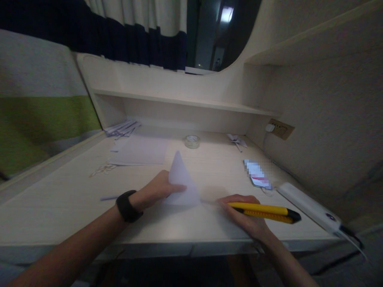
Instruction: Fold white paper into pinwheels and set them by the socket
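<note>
A folded triangle of white paper (183, 175) is pinched in my left hand (164, 185), thumb on its near face, its tip pointing away from me. My right hand (243, 215) is closed around a yellow and black utility knife (263, 209). The knife's blade end points left, close to the paper's lower right corner; whether it touches the paper I cannot tell. Left of my left hand, a thin rolled paper stick (109, 197) lies partly hidden behind my wrist, which wears a black band (129, 206).
Flat paper sheets (140, 147) and a pile of folded paper strips (122, 128) lie at the back left. A tape roll (192, 141) sits mid-back, a paper pinwheel (237, 140) to its right. A lit phone (257, 174) and a white power strip (308, 207) are on the right.
</note>
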A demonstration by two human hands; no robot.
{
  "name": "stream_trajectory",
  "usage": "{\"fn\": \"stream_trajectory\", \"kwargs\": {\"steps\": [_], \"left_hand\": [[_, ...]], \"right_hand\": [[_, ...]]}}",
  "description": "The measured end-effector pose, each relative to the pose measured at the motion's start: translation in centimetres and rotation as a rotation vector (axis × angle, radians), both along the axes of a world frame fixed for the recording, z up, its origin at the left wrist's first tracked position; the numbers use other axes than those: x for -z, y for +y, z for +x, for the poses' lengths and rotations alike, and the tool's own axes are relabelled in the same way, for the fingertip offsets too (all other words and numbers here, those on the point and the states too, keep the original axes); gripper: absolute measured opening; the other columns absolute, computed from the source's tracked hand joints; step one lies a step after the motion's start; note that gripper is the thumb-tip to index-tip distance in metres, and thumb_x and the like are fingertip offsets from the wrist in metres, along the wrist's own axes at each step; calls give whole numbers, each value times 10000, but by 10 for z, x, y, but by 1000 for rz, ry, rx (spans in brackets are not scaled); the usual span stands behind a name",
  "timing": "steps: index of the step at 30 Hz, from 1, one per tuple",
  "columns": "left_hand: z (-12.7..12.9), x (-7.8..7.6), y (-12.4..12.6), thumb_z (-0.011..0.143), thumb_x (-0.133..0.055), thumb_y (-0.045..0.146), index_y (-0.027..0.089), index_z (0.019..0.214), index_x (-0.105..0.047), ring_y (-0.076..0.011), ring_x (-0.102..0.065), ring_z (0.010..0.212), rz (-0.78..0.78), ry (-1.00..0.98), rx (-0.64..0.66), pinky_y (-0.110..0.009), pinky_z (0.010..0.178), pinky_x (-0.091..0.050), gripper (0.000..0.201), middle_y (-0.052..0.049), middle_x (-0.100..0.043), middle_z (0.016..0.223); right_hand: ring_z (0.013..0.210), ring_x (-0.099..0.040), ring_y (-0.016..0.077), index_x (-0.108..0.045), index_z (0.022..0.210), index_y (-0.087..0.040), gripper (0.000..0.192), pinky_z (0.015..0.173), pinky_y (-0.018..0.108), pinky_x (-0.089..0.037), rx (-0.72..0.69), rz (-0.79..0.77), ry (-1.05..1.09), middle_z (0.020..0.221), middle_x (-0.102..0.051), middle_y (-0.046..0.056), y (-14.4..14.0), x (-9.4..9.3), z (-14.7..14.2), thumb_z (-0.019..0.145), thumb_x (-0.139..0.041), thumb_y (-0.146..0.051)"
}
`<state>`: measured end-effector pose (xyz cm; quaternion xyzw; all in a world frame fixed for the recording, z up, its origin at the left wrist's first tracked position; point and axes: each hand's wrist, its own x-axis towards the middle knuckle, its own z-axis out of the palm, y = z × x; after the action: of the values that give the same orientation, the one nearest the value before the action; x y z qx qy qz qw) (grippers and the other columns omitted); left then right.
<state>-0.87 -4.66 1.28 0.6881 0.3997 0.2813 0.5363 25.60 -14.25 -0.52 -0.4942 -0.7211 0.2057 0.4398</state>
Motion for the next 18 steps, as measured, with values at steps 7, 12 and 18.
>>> {"fn": "stream_trajectory", "kwargs": {"steps": [7, 12, 18], "left_hand": [[-1, 1, -1, 689, -705, 327, 99, 988, -674, -281, -654, 817, -87, -123, 43, -382, 712, -503, 377, -154, -692, 986], [-2, 0, -1, 720, -692, 323, 104, 1001, -655, -269, -648, 856, -138, -222, 108, -387, 768, -495, 358, -153, -682, 1026], [0, -2, -3, 720, -692, 329, 104, 1021, -646, -270, -645, 877, -114, -272, 57, -402, 797, -492, 378, -154, -675, 1051]], "right_hand": [[742, -696, 170, -724, 806, -214, 88, 671, 252, -581, -22, 67, -10, 831, -736, 43, -2, -3, -3, 782, -646, -248], [747, -702, 176, -714, 828, -219, 83, 689, 259, -585, -38, 201, -70, 847, -737, 33, -6, -4, -3, 764, -660, -214], [673, -705, 182, -707, 805, -227, 76, 640, 254, -590, 127, 410, -181, 793, -738, 22, -15, -10, -19, 756, -656, -199]]}}
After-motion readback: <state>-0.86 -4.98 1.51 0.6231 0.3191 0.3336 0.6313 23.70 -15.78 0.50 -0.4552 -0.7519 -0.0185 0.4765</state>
